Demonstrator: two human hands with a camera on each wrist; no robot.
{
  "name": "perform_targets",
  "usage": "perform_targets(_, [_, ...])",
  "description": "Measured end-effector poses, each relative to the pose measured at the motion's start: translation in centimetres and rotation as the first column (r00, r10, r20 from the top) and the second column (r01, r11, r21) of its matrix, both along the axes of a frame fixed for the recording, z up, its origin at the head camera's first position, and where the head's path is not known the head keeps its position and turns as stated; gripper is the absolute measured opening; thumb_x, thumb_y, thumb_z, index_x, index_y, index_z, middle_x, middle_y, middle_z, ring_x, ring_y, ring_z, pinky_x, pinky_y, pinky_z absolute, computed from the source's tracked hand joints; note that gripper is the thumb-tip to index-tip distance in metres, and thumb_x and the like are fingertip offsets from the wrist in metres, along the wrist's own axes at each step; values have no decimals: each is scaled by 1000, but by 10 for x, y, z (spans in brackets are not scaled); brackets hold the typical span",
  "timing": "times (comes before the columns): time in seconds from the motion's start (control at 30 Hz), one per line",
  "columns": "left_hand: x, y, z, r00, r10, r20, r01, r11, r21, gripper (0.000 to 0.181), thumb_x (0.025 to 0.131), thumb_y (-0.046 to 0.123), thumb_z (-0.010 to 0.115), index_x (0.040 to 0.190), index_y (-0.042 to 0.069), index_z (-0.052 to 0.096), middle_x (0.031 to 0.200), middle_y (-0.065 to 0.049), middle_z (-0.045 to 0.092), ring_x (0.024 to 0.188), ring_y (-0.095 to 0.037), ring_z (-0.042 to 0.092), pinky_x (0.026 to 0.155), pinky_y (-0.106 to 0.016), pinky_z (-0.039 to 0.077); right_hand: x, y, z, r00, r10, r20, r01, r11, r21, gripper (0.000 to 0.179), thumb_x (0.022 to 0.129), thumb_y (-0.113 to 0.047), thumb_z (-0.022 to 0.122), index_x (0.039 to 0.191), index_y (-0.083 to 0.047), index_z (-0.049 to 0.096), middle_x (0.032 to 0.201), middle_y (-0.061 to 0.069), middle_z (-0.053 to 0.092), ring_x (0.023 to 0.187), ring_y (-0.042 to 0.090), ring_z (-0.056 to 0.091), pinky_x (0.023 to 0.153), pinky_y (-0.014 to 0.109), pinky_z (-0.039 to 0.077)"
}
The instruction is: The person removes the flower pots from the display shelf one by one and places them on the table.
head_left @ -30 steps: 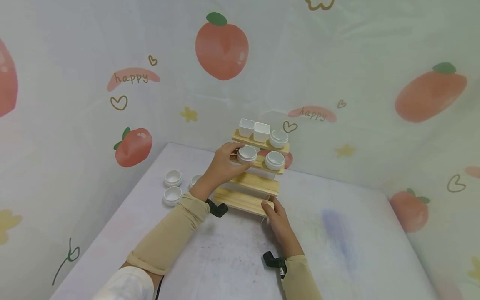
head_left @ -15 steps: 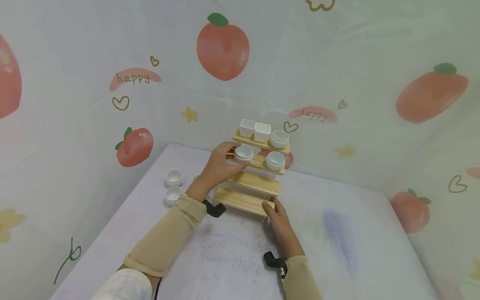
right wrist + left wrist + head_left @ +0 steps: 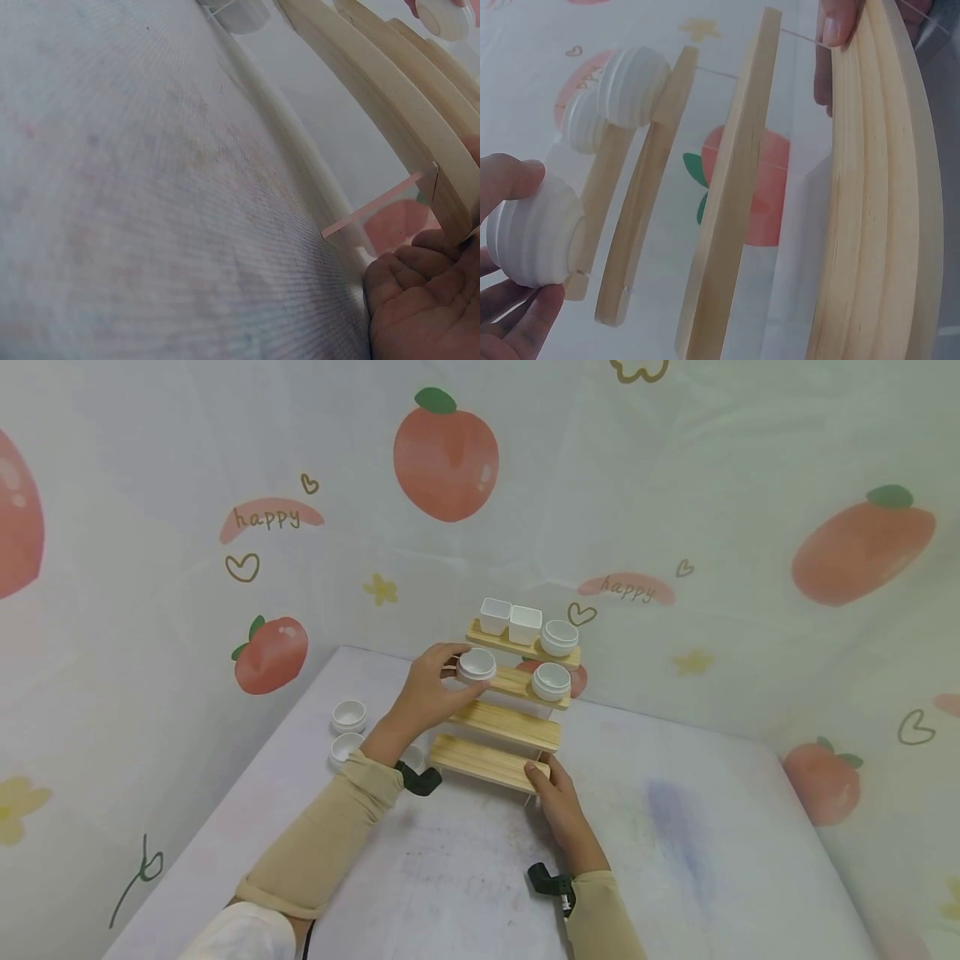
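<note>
A wooden tiered display stand (image 3: 489,763) with clear side supports rises in steps at the middle of the table. My left hand (image 3: 431,692) holds a small white round bowl (image 3: 477,667) between thumb and fingers, at the left end of the second board from the top. In the left wrist view, this ribbed bowl (image 3: 536,236) appears side-on, its base right at the board's end. Down at the lowest board's right end, my right hand (image 3: 559,806) grips the wood, thumb on top and fingers underneath. The right wrist view shows the curled fingers (image 3: 420,262) below that corner.
Two square white cups (image 3: 495,616) and a round bowl (image 3: 559,638) stand on the top board. Another round bowl (image 3: 551,682) sits at the second board's right. Further round bowls (image 3: 348,717) stand on the table at left, one partly behind my left wrist.
My left hand has shifted left with the bowl along the second board, widening the gap to the other bowl there. My right hand stays in place on the lowest board.
</note>
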State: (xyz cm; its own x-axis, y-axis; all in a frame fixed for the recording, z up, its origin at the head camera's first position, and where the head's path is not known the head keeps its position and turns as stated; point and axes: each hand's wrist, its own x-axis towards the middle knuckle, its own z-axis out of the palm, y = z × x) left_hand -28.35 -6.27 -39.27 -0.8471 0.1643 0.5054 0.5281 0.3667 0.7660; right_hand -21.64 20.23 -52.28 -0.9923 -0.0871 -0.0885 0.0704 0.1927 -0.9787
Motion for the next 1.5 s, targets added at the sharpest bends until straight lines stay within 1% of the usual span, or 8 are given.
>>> perform_targets(0.13, [0,-3,-3,1000,3,-7,-3,1000,8,62,87,18,90,140,0,62,133,-16,66,118,-29,67,102,-38,62,0,1,-1,1000,6,-1,-6,1000,4,73,108,-49,59,166,-13,34,173,14,32,158,34,34,130,62,28])
perform_targets(0.43, [3,-11,-6,1000,15,-1,-15,1000,22,64,87,20,90,140,-2,62,133,-15,66,119,-29,68,103,-40,62,0,0,1,1000,2,-8,-2,1000,7,73,108,-48,58,167,-11,34,173,14,32,160,35,32,131,62,27])
perform_targets(0.63, [7,-18,-8,999,36,1,-36,999,39,63,87,19,90,139,-2,62,133,-16,67,119,-31,68,103,-41,62,-1,-1,0,1000,-4,0,4,1000,-4,66,108,-47,59,162,-13,41,169,12,40,154,32,39,129,59,32])
perform_targets(0.73, [9,-21,-8,999,46,5,-46,998,34,63,87,20,90,139,-1,62,132,-15,67,120,-30,68,103,-40,62,-1,-1,0,1000,-7,-1,7,1000,-6,64,108,-46,58,161,-13,43,168,13,42,152,32,41,128,58,33])
perform_targets(0.83, [9,-25,-10,998,55,5,-55,998,25,62,87,21,90,139,1,63,132,-13,67,120,-28,68,103,-39,62,0,-1,0,1000,-8,-4,8,1000,-11,65,109,-45,58,162,-13,41,169,13,40,154,32,40,128,59,33])
perform_targets(1.03, [11,-33,-14,999,48,4,-48,998,49,62,86,19,91,139,1,63,132,-14,67,120,-30,68,103,-41,61,0,-1,0,1000,-11,-9,11,1000,-8,67,109,-44,59,164,-12,39,170,14,38,155,34,39,128,60,32])
perform_targets(1.23, [14,-42,-17,997,77,2,-77,996,32,63,86,19,91,139,0,63,133,-15,67,119,-31,68,102,-41,62,0,-1,-1,1000,-11,-4,11,1000,-10,68,109,-43,59,164,-10,37,171,16,36,156,35,38,129,61,31])
perform_targets(1.5, [16,-53,-24,994,111,8,-111,994,19,63,86,20,91,139,0,63,132,-16,67,119,-31,68,102,-41,62,1,-1,2,1000,-13,0,13,1000,4,67,108,-44,59,163,-11,39,170,14,38,156,34,38,129,60,31])
